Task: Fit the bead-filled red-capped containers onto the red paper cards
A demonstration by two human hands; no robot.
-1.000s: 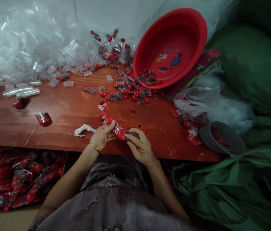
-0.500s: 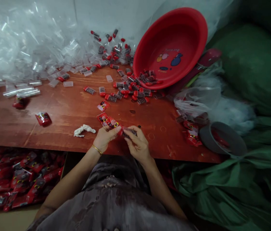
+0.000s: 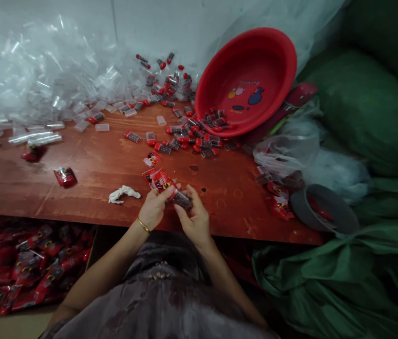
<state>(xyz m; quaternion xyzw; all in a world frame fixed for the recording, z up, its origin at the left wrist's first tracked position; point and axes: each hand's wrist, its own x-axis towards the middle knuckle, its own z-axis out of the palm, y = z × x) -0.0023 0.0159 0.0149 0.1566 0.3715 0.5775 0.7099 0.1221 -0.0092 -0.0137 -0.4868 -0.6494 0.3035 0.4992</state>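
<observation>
red-brown wood makes up the surface (image 3: 89,174) we sit at, and our two hands meet over its near edge, close to the middle. our left hand (image 3: 154,209), with a thin gold bangle (image 3: 144,225) at the wrist, has its grip pinched on a red printed sachet (image 3: 162,180) that sticks up and away from the fingers. our right hand (image 3: 193,217) has its grip closed around a small clear vial (image 3: 182,199) with dark contents, thumb on the near side and fingers over the top. sachet and vial touch where the hands come together, just above the near edge; we cannot tell whether the vial sits partly inside the sachet.

just beside the left hand, toward the left edge, lies a crumpled white scrap (image 3: 124,193). another red sachet (image 3: 65,176) lies further left, well apart. toward the far edge a scatter of red-capped vials (image 3: 188,136) spreads out of a red plastic basin (image 3: 251,75), which leans tilted against the wall at the far right corner. a heap of clear plastic sleeves (image 3: 36,84) fills the far left. near the right edge sits a grey bowl (image 3: 324,209) beside green cloth (image 3: 343,278). below the near edge, on the left, a box holds many red packets (image 3: 18,268).
</observation>
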